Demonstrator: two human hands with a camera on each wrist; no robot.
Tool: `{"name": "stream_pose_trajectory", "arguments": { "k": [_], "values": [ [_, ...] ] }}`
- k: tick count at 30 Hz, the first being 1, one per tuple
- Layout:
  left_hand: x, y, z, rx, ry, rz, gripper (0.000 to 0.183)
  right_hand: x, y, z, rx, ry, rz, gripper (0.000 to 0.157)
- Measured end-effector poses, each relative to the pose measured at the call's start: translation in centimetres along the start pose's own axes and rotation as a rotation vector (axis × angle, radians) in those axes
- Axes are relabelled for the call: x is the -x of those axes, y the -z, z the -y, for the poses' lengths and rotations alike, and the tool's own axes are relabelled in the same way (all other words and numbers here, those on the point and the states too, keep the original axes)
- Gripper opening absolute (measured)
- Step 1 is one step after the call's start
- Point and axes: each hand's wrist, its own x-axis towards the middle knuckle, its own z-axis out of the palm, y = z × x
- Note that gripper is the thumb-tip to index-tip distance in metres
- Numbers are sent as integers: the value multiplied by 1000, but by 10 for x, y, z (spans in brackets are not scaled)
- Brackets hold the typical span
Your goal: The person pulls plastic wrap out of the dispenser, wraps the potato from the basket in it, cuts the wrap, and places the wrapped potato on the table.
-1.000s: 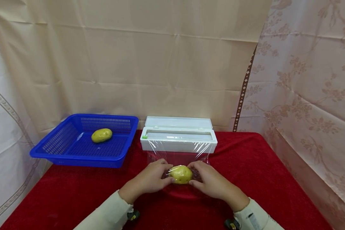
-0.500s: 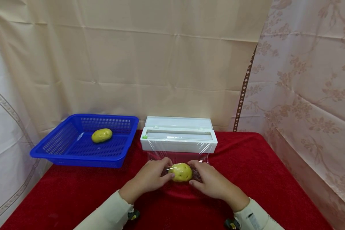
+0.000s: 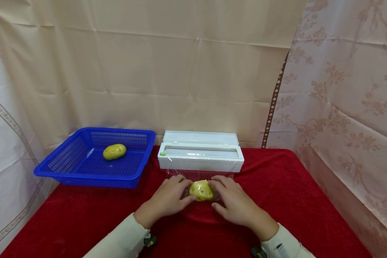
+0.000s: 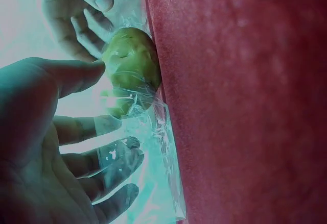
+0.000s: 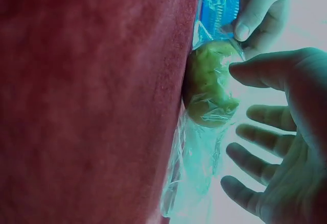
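Observation:
A yellow potato (image 3: 201, 190) lies in clear cling film at the near middle of the table. My left hand (image 3: 169, 196) holds its left end between thumb and index finger. In the left wrist view, film covers the tips of the other left fingers. Beside the right end is my right hand (image 3: 237, 204), its fingers spread and relaxed. The right wrist view shows the right thumb close against the wrapped potato (image 5: 212, 83), with the other fingers apart from it. Film runs from the potato back to a white cling film dispenser (image 3: 201, 164), whose lid stands up.
At the back left stands a blue plastic basket (image 3: 138, 157) with another potato (image 3: 114, 152) inside. A green slider (image 3: 162, 153) sits at the dispenser's left end. Red cloth (image 3: 277, 200) covers the table, and beige curtains (image 3: 148, 64) hang behind it.
The potato has turned and shifted slightly away from me, towards the dispenser, and the film between them is slacker. The right fingers have spread wider and reached further forward.

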Motion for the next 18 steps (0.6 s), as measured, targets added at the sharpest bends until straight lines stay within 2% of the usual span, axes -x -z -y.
{"name": "stream_pose_trajectory", "arguments": {
  "k": [6,9,13,16,18],
  "values": [
    [0,0,-3,-72,5,26,61,1,0,1,6,13,49,66],
    [0,1,-7,-133,-31,-7,68,1,1,0,1,12,54,66],
    [1,2,-13,-179,-117,-60,66,1,2,0,-5,2,69,66],
    [2,3,-15,-185,-147,-60,63,1,2,0,-16,-16,89,68],
    [2,3,-14,-180,-141,-50,63,1,2,0,-32,-25,99,69]
  ]
}}
